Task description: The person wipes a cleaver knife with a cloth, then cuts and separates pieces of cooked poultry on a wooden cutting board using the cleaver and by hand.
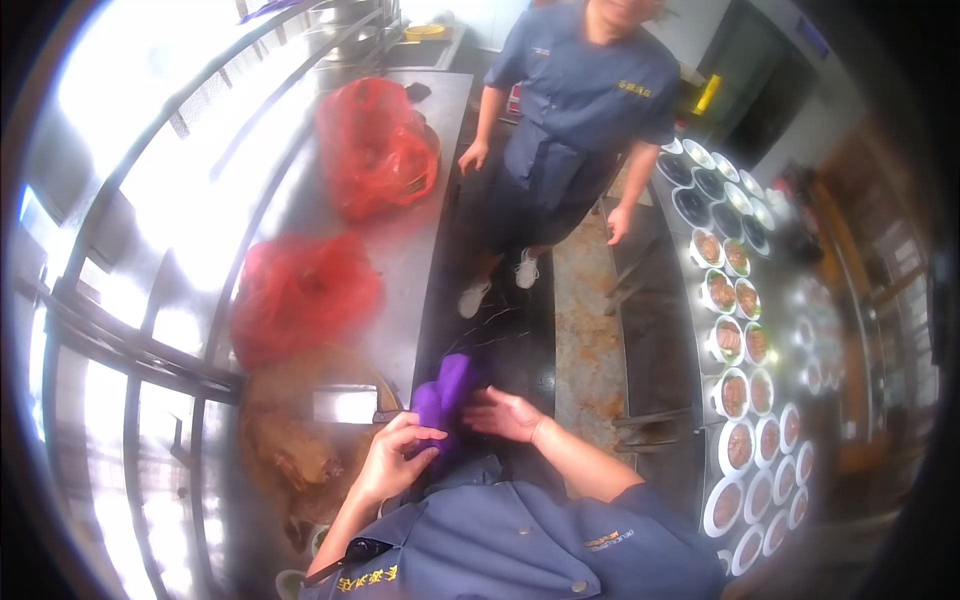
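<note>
Left grip (pixel 408 452) pinches purple bundle (pixel 441 396), long axis pointing forward.

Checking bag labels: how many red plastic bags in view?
2. Both are on the metal counter: a far red bag toward its far end, a near red bag closer to the left hand. Folds may hide more.

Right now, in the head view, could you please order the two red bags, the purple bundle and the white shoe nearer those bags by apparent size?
1. Nearer red bag and farther red bag: too alike to rank; differing nearness leaves it unsure.
2. Purple bundle
3. White shoe
</note>
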`<state>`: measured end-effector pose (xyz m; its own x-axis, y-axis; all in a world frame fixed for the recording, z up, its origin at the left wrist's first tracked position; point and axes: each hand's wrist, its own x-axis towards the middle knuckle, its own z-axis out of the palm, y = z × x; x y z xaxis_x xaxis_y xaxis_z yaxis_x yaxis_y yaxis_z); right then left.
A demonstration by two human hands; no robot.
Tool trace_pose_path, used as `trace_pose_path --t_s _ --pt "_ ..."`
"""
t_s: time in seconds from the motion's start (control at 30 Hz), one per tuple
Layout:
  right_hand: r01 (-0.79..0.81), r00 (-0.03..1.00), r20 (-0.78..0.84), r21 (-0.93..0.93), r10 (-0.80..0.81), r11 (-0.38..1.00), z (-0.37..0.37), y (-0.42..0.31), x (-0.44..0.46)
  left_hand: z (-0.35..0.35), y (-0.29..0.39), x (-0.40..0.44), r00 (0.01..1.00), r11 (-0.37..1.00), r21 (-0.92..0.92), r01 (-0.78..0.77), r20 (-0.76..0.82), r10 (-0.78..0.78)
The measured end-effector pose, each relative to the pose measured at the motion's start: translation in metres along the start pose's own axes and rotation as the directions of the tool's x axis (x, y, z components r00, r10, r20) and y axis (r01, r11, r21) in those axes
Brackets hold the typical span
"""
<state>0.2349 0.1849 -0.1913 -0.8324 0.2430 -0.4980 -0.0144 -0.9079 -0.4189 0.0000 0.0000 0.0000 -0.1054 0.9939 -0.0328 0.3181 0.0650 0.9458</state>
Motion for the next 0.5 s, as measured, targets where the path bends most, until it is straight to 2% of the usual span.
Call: trace_pose_path --t_s 0.07,0.1,0.17,0.23,0.3,0.33,0.37,0.43,0.47,0.5 --pt "-0.088 0.988 0.127 -0.006 0.088 0.996 0.012 0.011 0.001 0.002 0.021 0.001 0.998 0.997 0.043 -0.064 0.023 0.063" --pt "-0.129 0.987 0.094 -0.002 0.129 0.992 0.011 0.019 -0.006 0.009 0.026 -0.001 0.999 0.999 0.001 -0.032 0.016 0.032" --pt "-0.159 0.979 0.111 -0.116 0.172 0.98 0.009 0.034 -0.011 0.022 0.037 -0.005 0.978 0.968 0.137 -0.209 0.006 0.21" --pt "-0.187 0.962 0.169 -0.159 0.213 0.97 0.025 0.047 0.015 0.011 0.039 -0.01 0.989 0.976 0.16 -0.15 0.029 0.147" --pt "-0.191 0.935 0.254 -0.231 0.249 0.954 0.031 0.049 0.04 0.004 0.046 -0.009 0.985 0.954 0.245 -0.173 0.072 0.16" --pt "-0.237 0.925 0.27 -0.144 0.268 0.961 0.029 0.047 0.046 0.003 0.045 -0.009 0.985 0.952 0.257 -0.164 0.09 0.146" --pt "-0.254 0.919 0.271 -0.15 0.287 0.955 0.025 0.046 0.046 0.002 0.048 -0.009 0.988 0.955 0.254 -0.149 0.074 0.135" --pt "-0.098 0.931 0.342 -0.096 0.125 0.991 0.033 0.028 0.029 0.007 0.06 -0.008 0.987 0.966 0.208 -0.153 -0.004 0.158" --pt "-0.047 0.966 0.252 -0.068 0.063 0.997 0.044 0.02 0.023 0.009 0.057 -0.008 0.973 0.959 0.2 -0.201 -0.07 0.219" --pt "0.003 0.97 0.241 -0.057 0.011 0.998 0.018 0.024 0.035 0.009 0.048 -0.008 0.975 0.965 0.195 -0.177 -0.099 0.199"
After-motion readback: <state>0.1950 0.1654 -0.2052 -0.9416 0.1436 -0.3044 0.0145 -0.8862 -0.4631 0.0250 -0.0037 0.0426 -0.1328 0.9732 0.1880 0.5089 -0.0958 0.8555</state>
